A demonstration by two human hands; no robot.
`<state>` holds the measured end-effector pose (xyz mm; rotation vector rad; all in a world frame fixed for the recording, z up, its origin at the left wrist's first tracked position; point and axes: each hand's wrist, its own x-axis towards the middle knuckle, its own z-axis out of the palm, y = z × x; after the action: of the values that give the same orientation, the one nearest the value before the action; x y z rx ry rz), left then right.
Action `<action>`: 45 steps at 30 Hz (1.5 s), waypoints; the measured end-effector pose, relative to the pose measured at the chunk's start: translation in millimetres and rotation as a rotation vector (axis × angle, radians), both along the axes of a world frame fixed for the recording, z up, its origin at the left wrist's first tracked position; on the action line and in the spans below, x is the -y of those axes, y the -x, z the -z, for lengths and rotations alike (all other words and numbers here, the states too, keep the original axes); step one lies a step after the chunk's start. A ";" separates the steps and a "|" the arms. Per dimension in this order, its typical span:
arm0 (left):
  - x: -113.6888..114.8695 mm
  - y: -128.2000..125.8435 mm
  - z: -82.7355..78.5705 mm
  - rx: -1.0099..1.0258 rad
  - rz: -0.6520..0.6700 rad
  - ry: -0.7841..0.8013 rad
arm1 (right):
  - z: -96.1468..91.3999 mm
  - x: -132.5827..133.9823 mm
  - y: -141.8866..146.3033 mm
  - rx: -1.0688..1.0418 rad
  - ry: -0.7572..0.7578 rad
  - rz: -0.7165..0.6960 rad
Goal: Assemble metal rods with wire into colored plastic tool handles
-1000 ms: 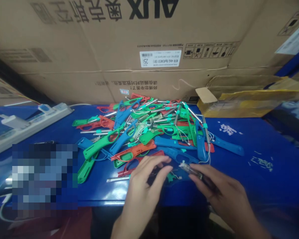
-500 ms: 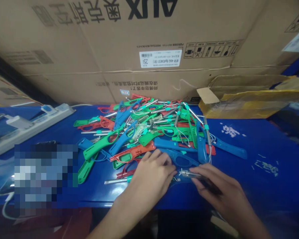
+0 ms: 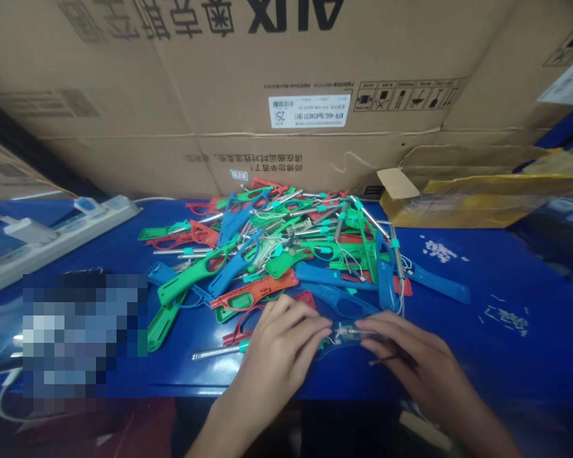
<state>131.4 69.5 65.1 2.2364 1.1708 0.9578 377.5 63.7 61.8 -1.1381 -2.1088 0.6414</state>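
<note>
A heap of green, blue and red plastic lighter shells (image 3: 286, 254) with metal tubes and thin wires lies on the blue table (image 3: 458, 331). My left hand (image 3: 281, 337) rests at the heap's near edge, fingers curled and pinched on a small part beside a blue shell (image 3: 344, 305). My right hand (image 3: 405, 356) is closed on a small clear lighter insert (image 3: 351, 332) with a thin wire, held just off the left fingertips. A metal tube with a teal collar (image 3: 217, 350) lies left of my left hand.
Large cardboard boxes (image 3: 267, 95) wall off the back. A white power strip (image 3: 57, 235) lies at the left. A yellow-lined open carton (image 3: 482, 191) sits at the right. White scraps (image 3: 503, 315) dot the right of the table. A blurred patch covers the near left.
Both hands have shifted slightly, staying together at the heap's near edge. The clear insert in my right hand has turned and come closer to my left fingertips.
</note>
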 end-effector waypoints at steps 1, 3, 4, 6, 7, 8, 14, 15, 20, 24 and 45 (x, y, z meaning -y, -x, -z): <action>0.2 0.1 0.0 0.007 -0.003 0.000 | -0.4 -0.7 0.2 0.002 0.004 -0.010; 0.4 0.4 -0.3 0.014 -0.005 -0.001 | -1.6 -2.4 0.5 -0.006 0.019 -0.017; 0.3 0.4 -0.4 0.018 -0.008 -0.004 | -2.5 -3.5 0.8 -0.017 0.029 -0.014; -0.2 0.7 -0.1 0.030 -0.021 -0.017 | -5.0 -5.8 2.0 -0.040 0.048 0.000; -0.4 0.9 0.3 0.035 -0.028 -0.028 | -6.2 -6.7 3.1 -0.048 0.056 0.009; -0.7 1.2 0.8 0.038 -0.034 -0.040 | -7.3 -7.3 4.7 -0.056 0.059 0.018; -0.7 3.3 4.8 0.039 -0.045 -0.079 | -6.7 -4.7 15.1 -0.074 0.045 0.055; -0.6 3.4 5.0 0.039 -0.045 -0.083 | -6.1 -4.3 15.9 -0.070 0.050 0.059; 0.2 3.9 4.0 0.035 -0.044 -0.066 | -5.8 -4.7 16.6 -0.058 0.057 0.058; 1.0 4.6 2.6 0.023 -0.039 -0.050 | -6.6 -4.9 17.1 -0.056 0.060 0.065; 2.4 2.8 1.2 0.011 -0.040 -0.048 | -2.0 -4.8 14.5 -0.015 0.047 0.008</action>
<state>128.6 67.1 63.9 2.2496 1.2041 1.0229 362.9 68.6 63.8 -1.1633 -2.0860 0.6975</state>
